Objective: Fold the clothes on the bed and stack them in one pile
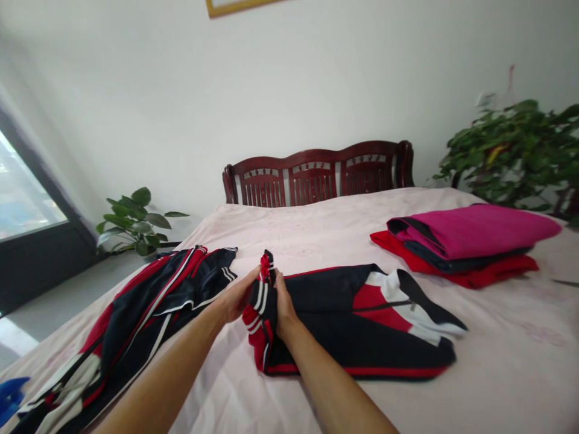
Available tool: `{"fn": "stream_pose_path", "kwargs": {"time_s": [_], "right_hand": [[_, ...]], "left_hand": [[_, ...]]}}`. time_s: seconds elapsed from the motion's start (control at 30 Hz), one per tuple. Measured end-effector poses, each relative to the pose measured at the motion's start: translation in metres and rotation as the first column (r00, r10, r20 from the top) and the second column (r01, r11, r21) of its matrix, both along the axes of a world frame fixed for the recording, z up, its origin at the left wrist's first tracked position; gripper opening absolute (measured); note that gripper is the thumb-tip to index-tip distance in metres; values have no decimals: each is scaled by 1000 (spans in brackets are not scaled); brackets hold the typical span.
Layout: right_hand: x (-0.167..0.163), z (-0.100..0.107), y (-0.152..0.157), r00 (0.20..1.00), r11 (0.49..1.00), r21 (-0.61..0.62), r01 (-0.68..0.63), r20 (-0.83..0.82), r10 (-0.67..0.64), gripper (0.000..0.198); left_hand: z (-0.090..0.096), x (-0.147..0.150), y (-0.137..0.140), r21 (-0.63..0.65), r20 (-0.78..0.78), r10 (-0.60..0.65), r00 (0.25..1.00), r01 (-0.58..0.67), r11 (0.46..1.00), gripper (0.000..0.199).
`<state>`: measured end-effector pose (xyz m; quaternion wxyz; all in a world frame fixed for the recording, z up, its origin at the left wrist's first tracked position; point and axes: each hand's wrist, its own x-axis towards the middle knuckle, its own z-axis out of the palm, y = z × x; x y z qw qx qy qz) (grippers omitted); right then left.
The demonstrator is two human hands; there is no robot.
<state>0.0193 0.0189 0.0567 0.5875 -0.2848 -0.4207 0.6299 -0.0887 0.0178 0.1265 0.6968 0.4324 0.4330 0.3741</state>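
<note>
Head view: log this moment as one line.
left hand: holding jacket by striped end; right hand: same; folded stack: on bed, right

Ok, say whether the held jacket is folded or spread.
Partly folded: most of the jacket lies flat on the bed, no sleeve stretched out; left hand and right hand hold its striped end up.

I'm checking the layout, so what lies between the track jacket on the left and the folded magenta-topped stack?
The head view shows the left hand, right hand and the navy-and-red track jacket they grip there, over the pale pink bedsheet.
</note>
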Motion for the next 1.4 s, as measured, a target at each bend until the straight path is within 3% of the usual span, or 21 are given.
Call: {"fn": "stream_pose_path", "kwargs": {"time_s": [0.1, 0.2, 0.27, 0.37, 0.43, 0.53, 0.6, 0.63, 0.7, 0.8, 0.87, 0.93, 1.03, 1.07, 1.13, 1.2, 1.23, 1.27, 1.3, 1.33, 1.4], "right_hand": [[42, 8, -2, 975, 995, -91, -46, -223, 25, 70], [93, 7, -6, 965, 991, -131, -32, -262, -4, 64], [125, 2, -8, 981, 988, -151, 46, -179, -73, 65], [167, -2, -9, 954, 945, -168, 281, 159, -256, 76], [187, -1, -9, 874, 906, -131, 403, 349, -338, 82], [199, 7, -3, 799, 898, -23, 440, 465, -380, 83], [192, 15, 3, 746, 908, 82, 410, 544, -386, 82], [185, 18, 7, 728, 915, 126, 382, 569, -382, 81], [166, 23, 14, 595, 940, 231, 252, 729, -339, 77], [139, 21, 23, 187, 963, 262, -62, 951, -247, 68], [131, 15, 28, -12, 963, 189, -191, 981, -195, 64], [130, 7, 33, -84, 965, 145, -220, 982, -167, 61], [134, 4, 41, -197, 969, 129, -211, 965, -171, 60], [135, 7, 41, -220, 971, 132, -200, 960, -176, 60], [132, 16, 34, -248, 973, 155, -169, 949, -194, 62], [127, 28, 14, -212, 951, 228, -210, 939, -272, 63], [124, 32, -1, -163, 922, 276, -270, 931, -326, 62], [122, 36, -18, -77, 868, 338, -365, 918, -390, 59], [120, 38, -36, 18, 797, 392, -459, 901, -433, 56], [119, 39, -53, 60, 750, 418, -512, 889, -454, 54], [118, 34, -83, 40, 705, 425, -568, 870, -492, 52]], "left_hand": [[-2, 52, 6, 92, -134, -14, 991, 26, 995, 61], [-22, 101, 5, 326, -318, 22, 948, 87, 941, 52], [-42, 130, 0, 464, -448, 93, 889, 142, 874, 50], [-64, 158, -10, 512, -612, 163, 774, 230, 828, 52], [-65, 161, -19, 484, -688, 93, 720, 360, 798, 48], [-48, 141, -32, 513, -727, -26, 687, 567, 644, 39], [-36, 119, -43, 556, -762, 36, 646, 626, 547, 43], [-34, 108, -49, 558, -792, 104, 602, 645, 522, 47], [-40, 91, -63, 496, -862, 193, 469, 698, 516, 55], [-63, 84, -86, 379, -924, 174, 339, 764, 523, 68], [-75, 87, -102, 376, -925, 163, 343, 763, 526, 75], [-81, 90, -114, 399, -910, 120, 396, 760, 513, 79], [-77, 82, -115, 411, -862, -83, 500, 785, 464, 76], [-75, 76, -109, 431, -817, -144, 558, 758, 490, 69], [-71, 60, -87, 497, -658, -139, 740, 565, 659, 51], [-66, 42, -56, 487, -446, 59, 893, 187, 853, 43], [-64, 35, -38, 421, -377, 152, 914, 23, 907, 44], [-61, 30, -21, 318, -346, 197, 918, -83, 945, 48], [-59, 27, -4, 215, -335, 201, 921, -133, 968, 51], [-58, 27, 11, 144, -338, 183, 923, -142, 979, 54], [-57, 33, 35, 67, -352, 125, 928, -108, 992, 56]]}}
